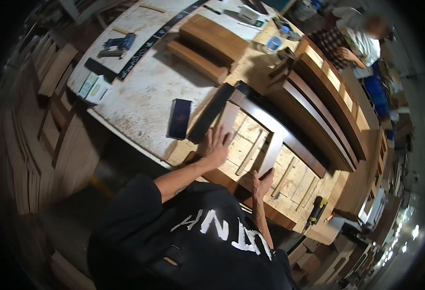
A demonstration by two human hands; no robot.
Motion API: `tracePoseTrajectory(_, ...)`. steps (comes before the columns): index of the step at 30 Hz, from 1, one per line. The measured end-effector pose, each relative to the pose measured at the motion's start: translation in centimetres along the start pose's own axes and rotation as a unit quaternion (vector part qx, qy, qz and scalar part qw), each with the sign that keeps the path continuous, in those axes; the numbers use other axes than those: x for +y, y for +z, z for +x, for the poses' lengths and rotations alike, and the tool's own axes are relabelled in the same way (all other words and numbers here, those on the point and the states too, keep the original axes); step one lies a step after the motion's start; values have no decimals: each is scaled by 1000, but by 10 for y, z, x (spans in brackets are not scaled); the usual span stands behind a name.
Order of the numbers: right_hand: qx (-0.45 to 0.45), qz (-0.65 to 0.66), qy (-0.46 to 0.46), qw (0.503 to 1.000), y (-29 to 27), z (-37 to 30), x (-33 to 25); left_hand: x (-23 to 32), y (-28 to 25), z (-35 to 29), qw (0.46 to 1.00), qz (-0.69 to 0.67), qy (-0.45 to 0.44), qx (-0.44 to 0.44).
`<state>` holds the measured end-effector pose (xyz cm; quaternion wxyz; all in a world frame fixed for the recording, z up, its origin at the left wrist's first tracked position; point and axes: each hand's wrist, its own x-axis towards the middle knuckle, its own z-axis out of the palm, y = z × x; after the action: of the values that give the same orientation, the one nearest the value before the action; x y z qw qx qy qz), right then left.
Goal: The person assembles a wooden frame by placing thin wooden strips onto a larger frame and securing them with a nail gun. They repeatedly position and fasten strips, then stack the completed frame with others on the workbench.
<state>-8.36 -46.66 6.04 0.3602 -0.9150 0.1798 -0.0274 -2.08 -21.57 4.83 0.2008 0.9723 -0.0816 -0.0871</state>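
Hands first: how do they stand?

The left hand [216, 146] is laid over the near part of a pale wooden slat [229, 117], fingers slightly spread and not closed around it. The right hand [262, 185] has the near end of a second slat [271, 153] between thumb and fingers.

And where do those slats lie?

Both sit on the particleboard worktop [232, 166], well apart from each other, side by side. Their far ends reach a dark brown rail [297, 140], which runs slantwise beyond the hands. I cannot tell whether they are fixed to it.

What is close by?

Left of the first slat is a black bar [211, 114], with a smartphone [179, 118] just beyond it. Thin wooden strips [249, 152] lie on the worktop, one of them between the two slats. Off to the right, near the edge, is a yellow-and-black power drill [317, 209].

Farther off?

Brown wooden boards [215, 41], a blue nail gun [119, 44] and, at upper right, a co-worker in checkered clothing [327, 46].
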Motion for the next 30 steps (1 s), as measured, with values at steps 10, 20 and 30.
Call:
tracePoseTrajectory(10, 23, -130, -36, 991, 22, -1, 15, -39, 3, 10, 999, 46, 13, 19)
tracePoseTrajectory(20, -5, -98, -38, 994, 10, -19, 17, -17, 17, -26, 989, -20, 147, 24)
tracePoseTrajectory(30, -22, -86, -55, 995, 10, -22, 26, -6, 4, -64, 985, -62, 157, -29)
